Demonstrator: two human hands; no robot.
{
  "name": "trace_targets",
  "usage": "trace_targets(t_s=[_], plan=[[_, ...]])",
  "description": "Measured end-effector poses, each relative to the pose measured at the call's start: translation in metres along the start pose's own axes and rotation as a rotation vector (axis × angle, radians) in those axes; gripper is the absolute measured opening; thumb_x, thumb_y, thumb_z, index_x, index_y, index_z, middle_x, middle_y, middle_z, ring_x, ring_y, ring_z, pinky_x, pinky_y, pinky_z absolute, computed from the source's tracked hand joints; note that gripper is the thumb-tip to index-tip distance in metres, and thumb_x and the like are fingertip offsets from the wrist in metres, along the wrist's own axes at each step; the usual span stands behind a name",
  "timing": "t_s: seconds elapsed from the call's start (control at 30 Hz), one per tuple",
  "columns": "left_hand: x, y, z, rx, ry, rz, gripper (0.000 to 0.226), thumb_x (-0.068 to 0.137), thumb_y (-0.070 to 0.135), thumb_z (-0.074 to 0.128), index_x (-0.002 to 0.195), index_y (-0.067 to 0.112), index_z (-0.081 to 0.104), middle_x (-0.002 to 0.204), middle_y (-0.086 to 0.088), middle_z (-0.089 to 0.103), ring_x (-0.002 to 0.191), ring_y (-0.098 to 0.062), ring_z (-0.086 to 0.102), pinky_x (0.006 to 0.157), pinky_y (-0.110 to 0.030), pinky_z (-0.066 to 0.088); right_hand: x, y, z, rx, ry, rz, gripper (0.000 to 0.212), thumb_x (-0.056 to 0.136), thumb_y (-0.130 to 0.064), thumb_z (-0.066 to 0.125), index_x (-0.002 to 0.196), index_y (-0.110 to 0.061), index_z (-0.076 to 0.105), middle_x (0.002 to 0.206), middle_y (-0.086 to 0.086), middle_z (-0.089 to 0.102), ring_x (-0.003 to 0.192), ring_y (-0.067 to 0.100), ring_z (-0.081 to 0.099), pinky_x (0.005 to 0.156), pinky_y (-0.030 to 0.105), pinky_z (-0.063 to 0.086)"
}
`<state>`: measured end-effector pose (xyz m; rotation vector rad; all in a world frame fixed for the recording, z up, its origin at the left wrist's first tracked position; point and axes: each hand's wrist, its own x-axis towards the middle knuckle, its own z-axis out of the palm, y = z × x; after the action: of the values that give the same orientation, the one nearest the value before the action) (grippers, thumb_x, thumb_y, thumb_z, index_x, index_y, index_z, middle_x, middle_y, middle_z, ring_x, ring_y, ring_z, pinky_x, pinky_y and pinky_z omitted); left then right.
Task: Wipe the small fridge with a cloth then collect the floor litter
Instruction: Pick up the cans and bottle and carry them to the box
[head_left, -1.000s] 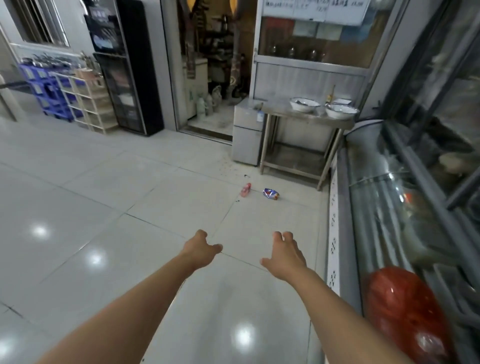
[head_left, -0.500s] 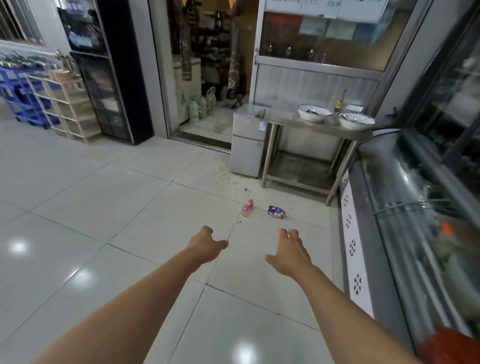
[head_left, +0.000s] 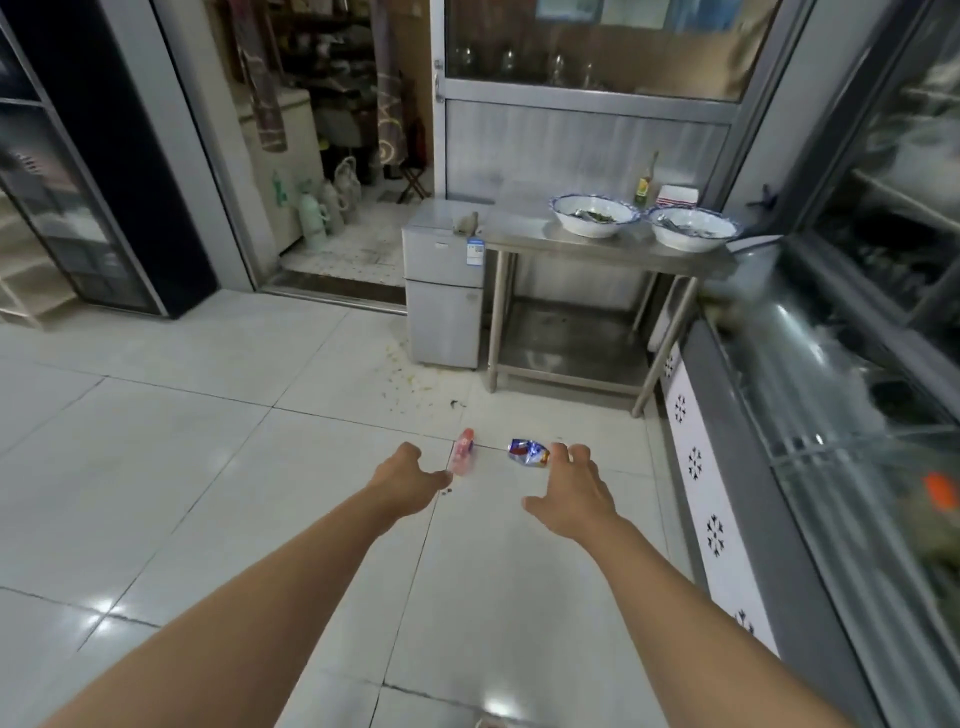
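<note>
Lying beyond fingers (head_left: 563, 452), blue wrapper (head_left: 528, 452), pink wrapper (head_left: 463, 453)

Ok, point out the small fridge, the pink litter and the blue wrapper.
small fridge (head_left: 445, 291): head view, front doors.
pink litter (head_left: 462, 451): head view, its middle.
blue wrapper (head_left: 527, 452): head view, crumpled centre.

White tiled floor (head_left: 208, 467): pink wrapper (head_left: 462, 457), blue crumpled wrapper (head_left: 527, 452), crumbs (head_left: 410, 379), small fridge (head_left: 444, 296), steel table (head_left: 597, 306).

Small silver two-door fridge (head_left: 445, 296) upright beside doorway, crumpled grey cloth (head_left: 466, 222) on its top, pink wrapper (head_left: 463, 451) and blue foil wrapper (head_left: 528, 452) flat on floor tiles
</note>
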<state>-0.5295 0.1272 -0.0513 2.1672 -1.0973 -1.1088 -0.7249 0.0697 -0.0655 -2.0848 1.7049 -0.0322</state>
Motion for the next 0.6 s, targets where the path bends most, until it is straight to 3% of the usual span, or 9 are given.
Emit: trace_targets(t_s=[0.37,0.6], plan=[[0.205,0.103,-0.011,-0.007,-0.001,-0.081,0.07,0.085,0.042,0.06,0.141,0.012,0.029,0.133,-0.011,0.049,0.108,-0.023,0.048,0.082,-0.029,0.037,0.231,0.002,-0.048,-0.088,-0.045,-0.041,0.067,0.081,-0.04,0.065,0.133,-0.013,0.032,0.135,0.01,0.031,0.12,0.029,0.041,0.091,0.036,0.043],[0.349,0.133,-0.012,0.033,-0.062,-0.085,0.069,0.086,0.04,0.059,0.141,0.011,0.029,0.138,-0.012,0.045,0.123,-0.028,0.045,0.096,-0.034,0.038,0.364,0.002,-0.043,-0.09,-0.068,0.017,0.07,0.08,-0.04,0.067,0.133,-0.014,0.031,0.135,0.01,0.032,0.121,0.029,0.04,0.091,0.036,0.041]])
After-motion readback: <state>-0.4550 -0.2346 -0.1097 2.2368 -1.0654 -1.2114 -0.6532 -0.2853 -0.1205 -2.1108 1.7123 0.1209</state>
